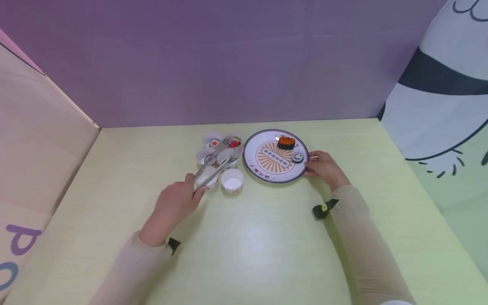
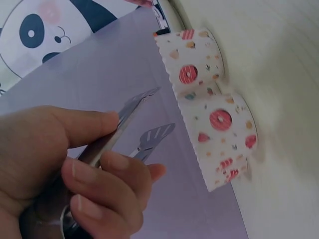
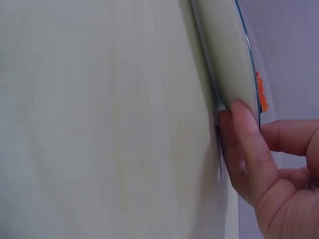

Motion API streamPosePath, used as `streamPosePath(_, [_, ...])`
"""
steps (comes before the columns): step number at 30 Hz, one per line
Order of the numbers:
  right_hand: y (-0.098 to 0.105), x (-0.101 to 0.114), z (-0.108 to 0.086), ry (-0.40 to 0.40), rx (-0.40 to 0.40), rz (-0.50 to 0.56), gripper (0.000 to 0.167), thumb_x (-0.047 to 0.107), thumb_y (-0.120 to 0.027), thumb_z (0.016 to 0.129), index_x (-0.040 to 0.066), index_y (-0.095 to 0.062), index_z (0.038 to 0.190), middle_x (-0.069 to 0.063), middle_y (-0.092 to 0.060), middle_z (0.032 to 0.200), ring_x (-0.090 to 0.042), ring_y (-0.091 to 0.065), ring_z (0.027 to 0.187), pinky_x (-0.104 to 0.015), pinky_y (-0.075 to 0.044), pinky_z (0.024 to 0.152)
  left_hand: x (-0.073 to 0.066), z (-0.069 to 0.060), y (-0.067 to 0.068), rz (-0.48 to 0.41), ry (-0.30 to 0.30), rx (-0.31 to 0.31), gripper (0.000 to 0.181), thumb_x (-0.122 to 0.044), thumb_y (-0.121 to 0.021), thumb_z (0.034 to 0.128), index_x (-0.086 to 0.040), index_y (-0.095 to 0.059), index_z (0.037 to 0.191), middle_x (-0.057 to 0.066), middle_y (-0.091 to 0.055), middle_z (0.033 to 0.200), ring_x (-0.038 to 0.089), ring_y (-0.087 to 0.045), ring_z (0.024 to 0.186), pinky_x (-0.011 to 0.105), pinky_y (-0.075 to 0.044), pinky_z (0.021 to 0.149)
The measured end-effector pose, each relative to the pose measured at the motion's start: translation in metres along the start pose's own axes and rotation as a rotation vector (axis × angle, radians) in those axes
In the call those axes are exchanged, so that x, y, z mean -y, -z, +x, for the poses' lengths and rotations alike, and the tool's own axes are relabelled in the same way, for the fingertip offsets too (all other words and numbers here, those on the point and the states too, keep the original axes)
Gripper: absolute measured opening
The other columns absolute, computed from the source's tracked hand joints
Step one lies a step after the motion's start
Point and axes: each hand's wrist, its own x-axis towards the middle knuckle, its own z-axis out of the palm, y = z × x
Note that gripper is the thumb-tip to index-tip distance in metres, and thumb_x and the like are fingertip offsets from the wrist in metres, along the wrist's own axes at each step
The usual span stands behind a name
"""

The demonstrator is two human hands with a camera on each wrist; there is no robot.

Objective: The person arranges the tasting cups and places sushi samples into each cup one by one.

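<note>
My left hand (image 1: 176, 203) grips metal tongs (image 1: 209, 160), whose slotted ends hang apart over several paper cups. In the left wrist view the tongs (image 2: 112, 137) show nothing between their ends. The cups (image 2: 204, 114) have scalloped rims and a doughnut print; a roll piece (image 1: 214, 143) and a red-topped piece (image 1: 234, 144) show in the back ones. My right hand (image 1: 324, 166) pinches the right rim of a patterned round plate (image 1: 251, 148), with fingers under its edge (image 3: 251, 144). On the plate lie a sushi piece topped with orange roe (image 1: 286, 142) and a round sushi roll piece (image 1: 297, 157).
The nearest white cup (image 1: 232, 181) stands just left of the plate. A purple wall panel (image 1: 228, 67) rises behind the pale table (image 1: 251, 254), with printed panels at both sides. Black straps (image 1: 322, 210) stick out at the sleeve cuffs.
</note>
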Motion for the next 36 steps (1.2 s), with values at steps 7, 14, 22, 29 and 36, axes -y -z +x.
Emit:
streamPosePath(7, [0.001, 0.001, -0.001, -0.007, -0.003, 0.005, 0.048, -0.001, -0.046, 0.095, -0.01, -0.027, 0.139, -0.023, -0.045, 0.118, -0.005, -0.058, 0.068, -0.02, -0.053, 0.072, -0.024, 0.012, -0.008, -0.028, -0.053, 0.002, 0.048, -0.037, -0.05, 0.0963, 0.007, -0.045, 0.115, 0.01, -0.05, 0.064, 0.022, -0.048, 0.053, 0.032, -0.038, 0.045])
streamPosePath(14, [0.001, 0.001, -0.002, 0.012, 0.003, 0.019, 0.047, -0.003, -0.045, 0.095, -0.012, -0.027, 0.137, -0.023, -0.045, 0.116, -0.005, -0.058, 0.067, -0.019, -0.053, 0.07, -0.049, 0.022, -0.022, -0.055, -0.077, -0.01, 0.05, -0.039, -0.053, 0.0951, 0.003, -0.044, 0.121, 0.013, -0.055, 0.067, 0.026, -0.053, 0.055, 0.037, -0.042, 0.048])
streamPosePath(22, [0.0, 0.001, -0.002, 0.02, 0.001, 0.034, 0.047, -0.004, -0.045, 0.095, -0.012, -0.027, 0.137, -0.021, -0.044, 0.117, -0.004, -0.057, 0.067, -0.019, -0.053, 0.07, -0.073, 0.039, -0.035, -0.07, -0.066, 0.027, 0.043, -0.039, -0.049, 0.0967, 0.002, -0.046, 0.112, 0.012, -0.054, 0.066, 0.028, -0.054, 0.054, 0.037, -0.042, 0.047])
streamPosePath(29, [0.0, -0.003, 0.001, 0.019, 0.005, 0.054, 0.047, -0.004, -0.045, 0.094, -0.012, -0.027, 0.137, -0.021, -0.046, 0.113, -0.006, -0.059, 0.067, -0.021, -0.054, 0.072, -0.09, 0.053, -0.047, -0.077, -0.056, 0.117, 0.048, -0.041, -0.047, 0.0972, 0.001, -0.046, 0.12, 0.014, -0.057, 0.074, 0.027, -0.057, 0.062, 0.036, -0.045, 0.052])
streamPosePath(36, [-0.001, -0.004, 0.002, 0.021, 0.003, 0.056, 0.047, -0.005, -0.045, 0.093, -0.012, -0.028, 0.136, -0.019, -0.046, 0.111, -0.006, -0.059, 0.067, -0.021, -0.054, 0.071, -0.106, 0.063, -0.051, -0.078, -0.052, 0.176, 0.058, -0.042, -0.044, 0.098, 0.002, -0.04, 0.135, 0.021, -0.063, 0.09, 0.033, -0.062, 0.076, 0.04, -0.049, 0.061])
